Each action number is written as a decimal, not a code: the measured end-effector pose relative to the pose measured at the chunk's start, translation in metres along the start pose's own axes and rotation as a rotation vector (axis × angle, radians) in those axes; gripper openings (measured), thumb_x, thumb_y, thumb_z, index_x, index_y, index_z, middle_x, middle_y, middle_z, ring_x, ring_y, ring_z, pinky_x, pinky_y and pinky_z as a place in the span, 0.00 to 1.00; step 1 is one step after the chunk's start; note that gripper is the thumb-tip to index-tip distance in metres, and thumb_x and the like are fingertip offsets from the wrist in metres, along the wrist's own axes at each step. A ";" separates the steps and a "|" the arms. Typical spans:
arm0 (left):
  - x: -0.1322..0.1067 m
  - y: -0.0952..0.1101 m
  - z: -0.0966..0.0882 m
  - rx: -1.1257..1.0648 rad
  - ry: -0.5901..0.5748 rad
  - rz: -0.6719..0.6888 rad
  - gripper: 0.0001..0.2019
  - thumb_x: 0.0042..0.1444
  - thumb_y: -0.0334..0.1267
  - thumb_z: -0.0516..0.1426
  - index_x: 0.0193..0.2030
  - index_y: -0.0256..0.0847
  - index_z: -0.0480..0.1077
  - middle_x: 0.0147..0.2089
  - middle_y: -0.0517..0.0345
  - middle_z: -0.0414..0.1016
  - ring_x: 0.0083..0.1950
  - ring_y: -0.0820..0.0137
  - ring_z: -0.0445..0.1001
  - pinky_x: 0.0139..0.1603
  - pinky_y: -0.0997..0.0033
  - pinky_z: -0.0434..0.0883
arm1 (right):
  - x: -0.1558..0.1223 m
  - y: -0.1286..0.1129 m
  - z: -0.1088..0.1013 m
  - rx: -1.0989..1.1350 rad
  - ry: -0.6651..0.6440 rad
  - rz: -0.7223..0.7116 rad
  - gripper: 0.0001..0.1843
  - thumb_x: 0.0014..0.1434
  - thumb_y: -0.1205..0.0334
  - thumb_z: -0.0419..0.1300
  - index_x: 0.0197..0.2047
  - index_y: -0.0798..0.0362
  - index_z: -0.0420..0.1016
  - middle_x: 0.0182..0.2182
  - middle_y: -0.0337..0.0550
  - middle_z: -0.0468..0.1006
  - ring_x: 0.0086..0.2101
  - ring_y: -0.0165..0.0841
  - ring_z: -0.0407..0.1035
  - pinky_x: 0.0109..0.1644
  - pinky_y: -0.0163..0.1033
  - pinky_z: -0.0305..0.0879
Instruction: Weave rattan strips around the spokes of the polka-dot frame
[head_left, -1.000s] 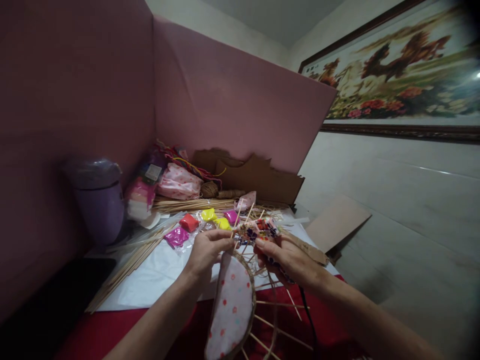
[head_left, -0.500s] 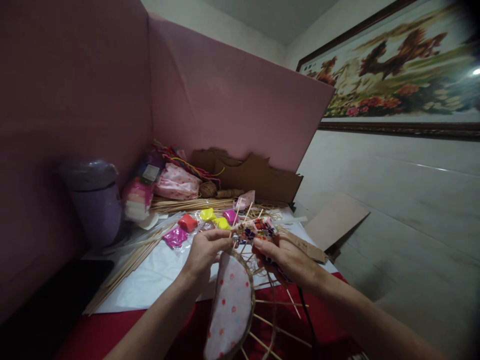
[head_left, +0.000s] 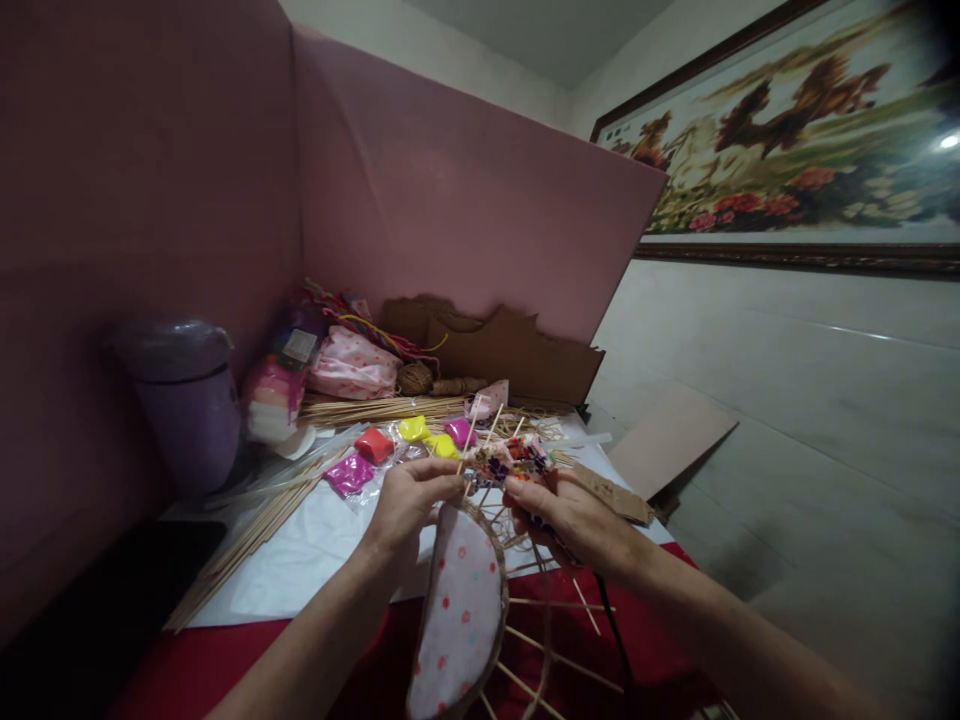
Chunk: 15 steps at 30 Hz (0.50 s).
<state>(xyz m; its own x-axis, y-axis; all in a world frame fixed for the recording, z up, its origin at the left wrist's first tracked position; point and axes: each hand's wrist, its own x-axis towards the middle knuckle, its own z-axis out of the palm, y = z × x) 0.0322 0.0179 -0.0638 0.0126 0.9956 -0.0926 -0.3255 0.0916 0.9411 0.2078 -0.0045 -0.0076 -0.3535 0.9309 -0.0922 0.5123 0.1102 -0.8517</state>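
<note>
A half-round base covered in white cloth with small red dots hangs below my hands. Thin wooden sticks fan out from its curved, twine-wrapped edge. A strip of flowered cloth is threaded among the upper sticks. My left hand is closed, thumb and forefinger pinching the cloth's left end by a stick. My right hand is closed on the right part of the same strip, its thumb on top. More of the dark flowered cloth shows under the right palm. A loose cord dangles below it.
On the white sheet lie bundled sticks and small red, yellow and magenta packets. Behind them are a twine ball, a dotted cloth bundle and cut cardboard. A purple lidded bin stands left.
</note>
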 end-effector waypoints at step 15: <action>0.001 -0.001 -0.001 0.007 -0.008 0.000 0.10 0.36 0.33 0.64 0.30 0.35 0.74 0.26 0.57 0.75 0.27 0.72 0.70 0.27 0.73 0.64 | 0.001 0.003 0.000 0.050 -0.005 0.013 0.21 0.59 0.47 0.49 0.26 0.55 0.65 0.19 0.38 0.62 0.17 0.23 0.53 0.15 0.29 0.47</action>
<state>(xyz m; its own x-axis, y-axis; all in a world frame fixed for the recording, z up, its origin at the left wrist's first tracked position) 0.0318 0.0184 -0.0651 0.0204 0.9958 -0.0895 -0.3189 0.0913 0.9434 0.2093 -0.0036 -0.0105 -0.3509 0.9305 -0.1053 0.4767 0.0807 -0.8753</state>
